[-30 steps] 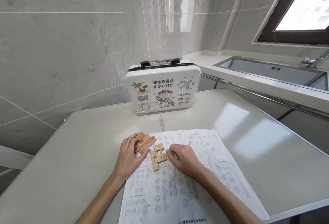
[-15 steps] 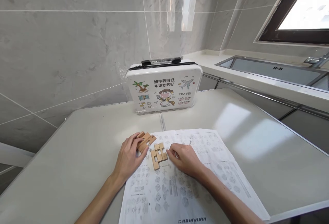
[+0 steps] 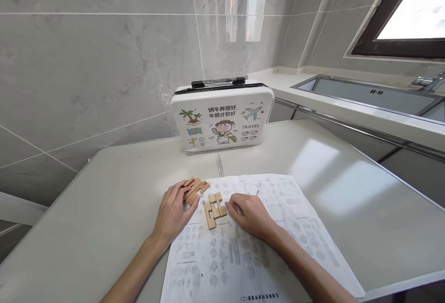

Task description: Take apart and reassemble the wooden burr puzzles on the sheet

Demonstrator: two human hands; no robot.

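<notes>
My left hand (image 3: 174, 211) curls around a cluster of notched wooden puzzle pieces (image 3: 197, 190), fingers over their left side and thumb along the near edge. Just right of it, a second group of light wooden notched pieces (image 3: 215, 210) lies flat on the printed sheet (image 3: 236, 280), fitted side by side with small gaps between. My right hand (image 3: 248, 212) rests on the paper in a loose fist, its fingertips close beside that group's right edge. Whether they touch the wood I cannot tell. No object shows in the right hand.
A white cartoon-printed case (image 3: 222, 120) in clear plastic wrap stands at the back of the pale table (image 3: 86, 215) against the grey tiled wall (image 3: 86, 71). To the right are a counter with a sink (image 3: 365, 93), a faucet (image 3: 429, 82) and a window (image 3: 413, 13).
The pieces under my left hand have shifted very slightly to the left with the hand. My right hand and the middle group look unmoved.
</notes>
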